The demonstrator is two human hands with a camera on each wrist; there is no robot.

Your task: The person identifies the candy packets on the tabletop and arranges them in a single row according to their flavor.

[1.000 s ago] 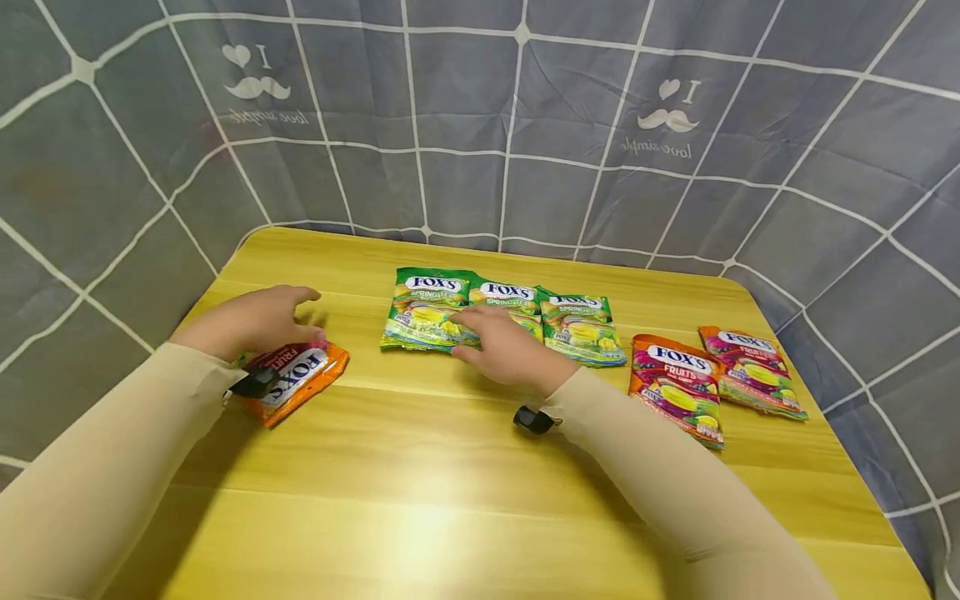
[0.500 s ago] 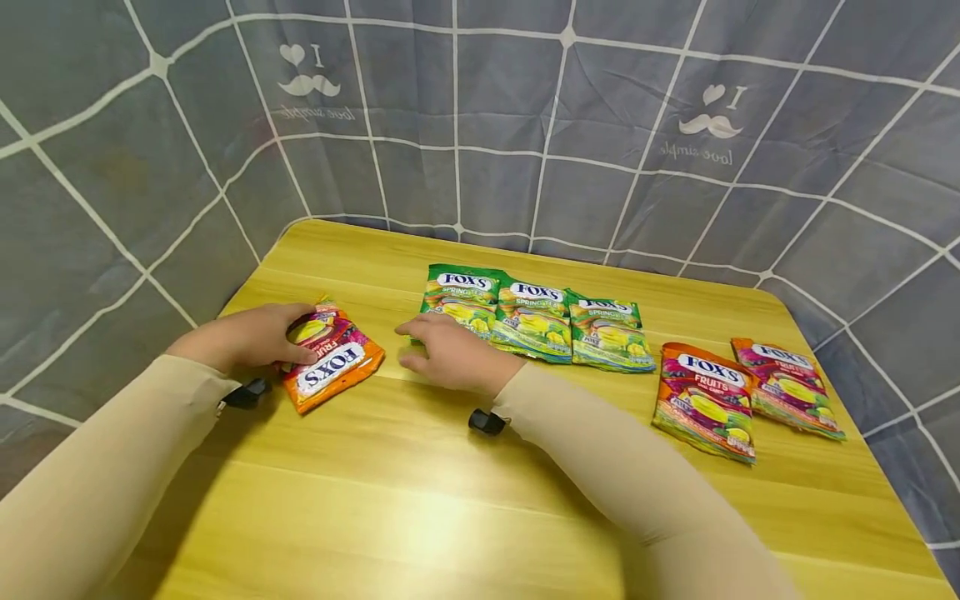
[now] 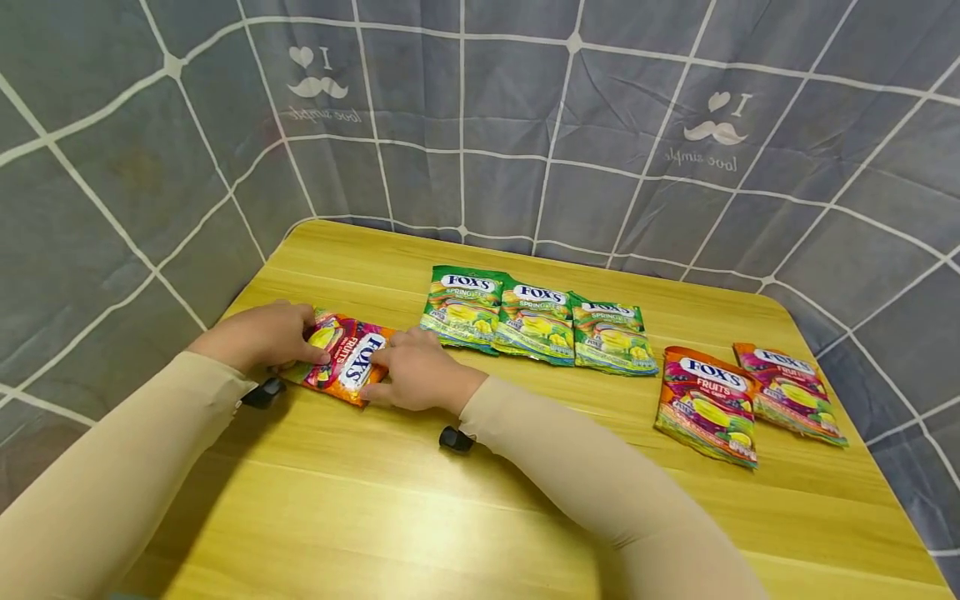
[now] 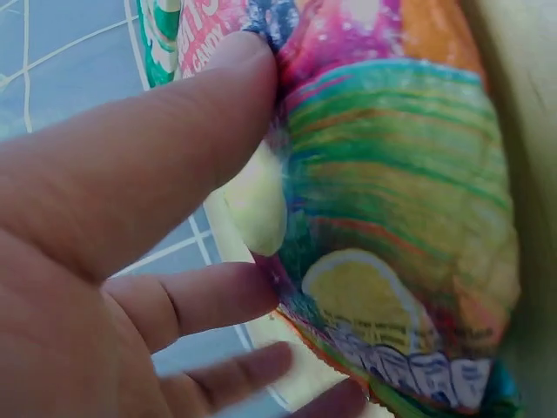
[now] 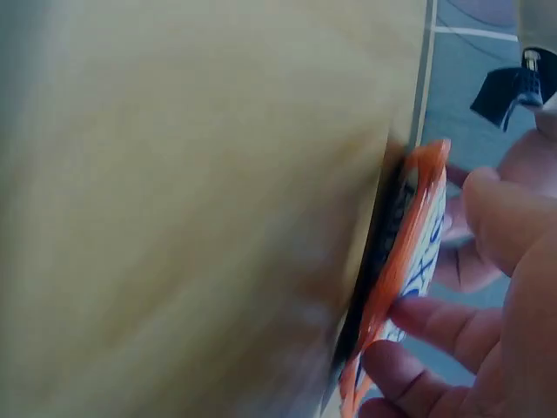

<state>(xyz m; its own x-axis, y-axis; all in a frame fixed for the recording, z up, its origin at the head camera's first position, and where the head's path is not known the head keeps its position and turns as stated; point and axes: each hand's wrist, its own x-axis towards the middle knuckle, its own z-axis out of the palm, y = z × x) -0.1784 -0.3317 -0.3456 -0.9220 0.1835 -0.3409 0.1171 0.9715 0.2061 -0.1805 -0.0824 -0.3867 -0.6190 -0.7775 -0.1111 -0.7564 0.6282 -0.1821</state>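
- Head view: fingers of both hands close on one orange candy packet (image 3: 347, 364) at the near-left of the yellow table (image 3: 420, 508); the left hand (image 3: 262, 337) pinches the packet's left end, thumb on top, while the right hand (image 3: 416, 379) grips its right end at the white logo. The packet lies tilted, its far edge lifted slightly off the wood.
- Head view: three green packets (image 3: 536, 325) lie overlapping in a row further back at centre; two more orange packets (image 3: 750, 396) sit well apart on the right. A grey checked cloth (image 3: 480, 117) walls the table in.
- Left wrist view: the thumb (image 4: 165, 157) presses flat on the glossy printed film (image 4: 400, 226), the other fingers loosely curled beneath the edge. The foil looks slick, so a pinch this shallow could slide off in a lift.
- Right wrist view: fingertips (image 5: 418, 318) curl round the packet's orange sealed rim (image 5: 409, 235), standing edge-on beside the wood. The picture is blurred; how firm the hold is cannot be told.
- Judged risk: two hands pulling opposite ends could crumple the bag or strain its seal; the right forearm, sweeping near the green row, could knock its order.
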